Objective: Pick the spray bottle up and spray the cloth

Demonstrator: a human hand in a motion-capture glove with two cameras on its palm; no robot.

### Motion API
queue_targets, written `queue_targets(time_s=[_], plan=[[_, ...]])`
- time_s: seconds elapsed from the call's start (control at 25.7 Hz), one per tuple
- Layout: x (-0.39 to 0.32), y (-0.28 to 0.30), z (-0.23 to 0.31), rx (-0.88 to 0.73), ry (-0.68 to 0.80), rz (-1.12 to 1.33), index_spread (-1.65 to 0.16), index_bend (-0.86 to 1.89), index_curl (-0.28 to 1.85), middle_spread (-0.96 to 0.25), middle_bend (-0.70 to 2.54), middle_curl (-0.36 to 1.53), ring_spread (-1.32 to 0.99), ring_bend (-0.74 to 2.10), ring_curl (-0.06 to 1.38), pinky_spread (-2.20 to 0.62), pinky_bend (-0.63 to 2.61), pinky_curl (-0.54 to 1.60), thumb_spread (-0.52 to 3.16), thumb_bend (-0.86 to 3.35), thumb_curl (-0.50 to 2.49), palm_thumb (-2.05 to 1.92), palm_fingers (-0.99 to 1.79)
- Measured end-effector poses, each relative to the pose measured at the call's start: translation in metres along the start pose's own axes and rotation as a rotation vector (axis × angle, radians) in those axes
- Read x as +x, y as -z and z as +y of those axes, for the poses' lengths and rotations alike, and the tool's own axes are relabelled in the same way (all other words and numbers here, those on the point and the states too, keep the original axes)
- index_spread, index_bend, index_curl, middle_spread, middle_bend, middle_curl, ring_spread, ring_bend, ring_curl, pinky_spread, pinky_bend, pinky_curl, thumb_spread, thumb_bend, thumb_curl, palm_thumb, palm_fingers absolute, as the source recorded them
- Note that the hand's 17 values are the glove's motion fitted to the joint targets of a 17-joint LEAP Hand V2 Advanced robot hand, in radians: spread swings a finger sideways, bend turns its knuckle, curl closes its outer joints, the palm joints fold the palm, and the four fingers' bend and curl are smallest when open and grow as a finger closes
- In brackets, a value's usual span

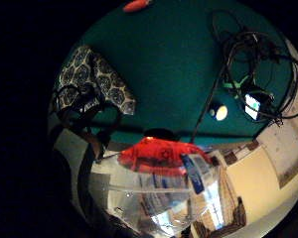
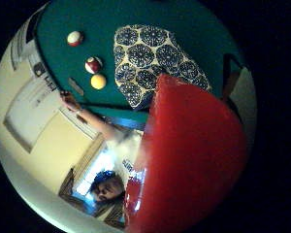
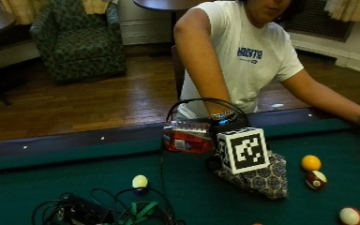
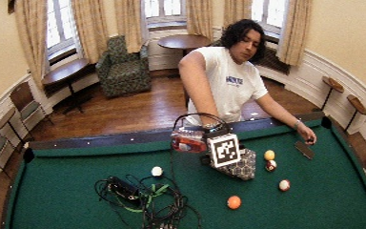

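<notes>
**Spray bottle lifted over cloth: handling check**

Outside view: right hand [image 3: 227,123] is wrapped round the spray bottle [image 3: 187,137], held off the felt just beside the patterned cloth [image 3: 262,177], which lies crumpled on the green table [image 3: 55,176]. Bottle is clear plastic w/ red liquid; judged light, rigid, smooth, possibly slippery. Best hold: at the neck, finger near trigger.

Little-finger palm view: clear glossy wall and red contents [image 1: 161,151] close to palm; cloth soft, folded, medallion print.

Thumb palm view: red bottle [image 2: 189,160] fills much; three billiard balls [image 2: 93,65] near cloth.
</notes>
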State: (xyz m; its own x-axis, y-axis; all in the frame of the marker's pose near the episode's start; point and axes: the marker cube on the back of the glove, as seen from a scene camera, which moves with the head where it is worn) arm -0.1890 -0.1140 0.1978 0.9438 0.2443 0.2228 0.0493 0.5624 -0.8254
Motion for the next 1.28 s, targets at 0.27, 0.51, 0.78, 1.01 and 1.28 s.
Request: queue_targets(time_s=[0.27, 0.51, 0.78, 1.01, 1.28], plan=[[-0.003, -0.026, -0.016, -0.078, -0.047, 0.047, -0.28, 0.37, 0.6, -0.23, 0.57, 0.54, -0.21, 0.69, 0.49, -0.31, 0.49, 0.42, 0.32, -0.03, 0.83, 0.9, 1.36], [-0.003, -0.051, -0.031, -0.138, -0.1, 0.1, -0.28, 0.36, 0.61, -0.24, 0.57, 0.54, -0.22, 0.69, 0.49, -0.31, 0.5, 0.42, 0.33, -0.03, 0.83, 0.89, 1.36], [0.001, -0.075, -0.041, -0.19, -0.144, 0.153, -0.28, 0.35, 0.61, -0.24, 0.57, 0.54, -0.22, 0.69, 0.49, -0.31, 0.5, 0.42, 0.34, -0.03, 0.84, 0.89, 1.36], [0.005, -0.081, -0.043, -0.206, -0.157, 0.176, -0.28, 0.34, 0.62, -0.24, 0.57, 0.54, -0.22, 0.69, 0.49, -0.31, 0.5, 0.42, 0.36, -0.03, 0.85, 0.89, 1.36], [0.002, -0.07, -0.038, -0.168, -0.13, 0.146, -0.28, 0.33, 0.62, -0.24, 0.57, 0.54, -0.22, 0.69, 0.48, -0.31, 0.5, 0.42, 0.37, -0.03, 0.85, 0.89, 1.36]])
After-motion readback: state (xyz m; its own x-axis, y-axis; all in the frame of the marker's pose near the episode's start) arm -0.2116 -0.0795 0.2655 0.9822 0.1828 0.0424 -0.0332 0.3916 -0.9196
